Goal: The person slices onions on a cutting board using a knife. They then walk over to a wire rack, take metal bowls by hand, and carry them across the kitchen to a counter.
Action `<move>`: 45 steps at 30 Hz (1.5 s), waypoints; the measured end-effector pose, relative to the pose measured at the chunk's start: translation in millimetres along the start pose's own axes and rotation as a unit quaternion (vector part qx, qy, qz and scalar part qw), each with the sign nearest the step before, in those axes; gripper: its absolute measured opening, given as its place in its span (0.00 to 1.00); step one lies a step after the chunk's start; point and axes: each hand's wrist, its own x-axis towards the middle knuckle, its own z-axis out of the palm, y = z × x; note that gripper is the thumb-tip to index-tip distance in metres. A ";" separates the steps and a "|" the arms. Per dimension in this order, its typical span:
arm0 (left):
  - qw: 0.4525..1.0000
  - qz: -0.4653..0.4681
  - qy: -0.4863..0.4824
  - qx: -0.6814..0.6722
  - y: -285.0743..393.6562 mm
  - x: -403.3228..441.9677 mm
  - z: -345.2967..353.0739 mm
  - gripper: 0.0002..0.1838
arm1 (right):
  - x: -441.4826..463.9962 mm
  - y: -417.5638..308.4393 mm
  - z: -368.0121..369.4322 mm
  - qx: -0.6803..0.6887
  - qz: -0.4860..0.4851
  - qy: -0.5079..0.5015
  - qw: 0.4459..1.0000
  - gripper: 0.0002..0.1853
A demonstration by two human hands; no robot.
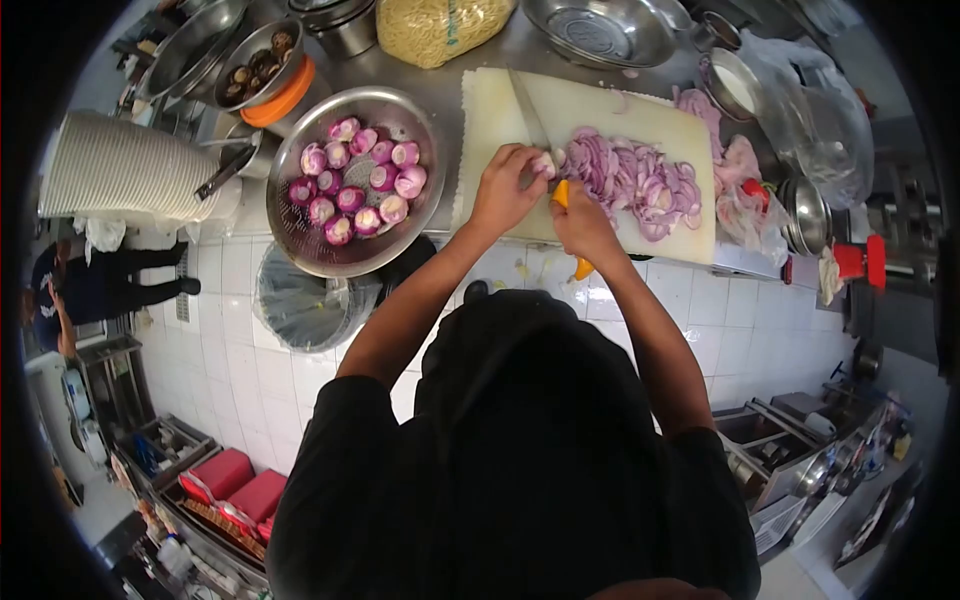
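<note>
My left hand [510, 188] is closed on a piece of red onion [545, 164] at the near left of a white cutting board [630, 105]. Around the yellow handle of a knife [527, 108] are the fingers of my right hand [583, 222]. Its blade points away across the board, beside the onion piece. Just right of the blade lies a heap of sliced red onion [640, 185]. A perforated metal colander [283, 215] to the left holds several peeled red onions [350, 198].
Behind the colander is a metal bowl of dark mushrooms [262, 68]. A bag of noodles [440, 28] and a wide metal bowl [600, 30] stand at the back. Below the counter is a lined bin [315, 300]. Another person [100, 290] is at far left.
</note>
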 end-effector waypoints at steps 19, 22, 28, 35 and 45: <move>0.964 0.163 -0.056 0.205 -5.6 61.1 6.2 0.26 | -74.7 14.5 -64.9 0.153 0.079 0.093 0.981 0.15; 0.945 0.126 -0.223 0.205 2.6 68.3 22.2 0.19 | -83.6 10.6 -66.0 0.178 0.099 0.092 0.975 0.14; 0.957 0.111 -0.241 0.119 -16.0 42.5 1.7 0.12 | -88.0 11.5 -55.1 0.187 0.099 0.060 0.975 0.15; 0.974 0.152 -0.099 0.138 8.0 -17.5 -44.6 0.11 | -75.2 29.6 -2.9 0.110 -0.012 0.043 0.993 0.14; 0.991 0.043 -0.043 0.118 5.7 -23.7 -22.8 0.13 | -72.8 43.9 -12.7 0.011 -0.004 0.112 0.994 0.17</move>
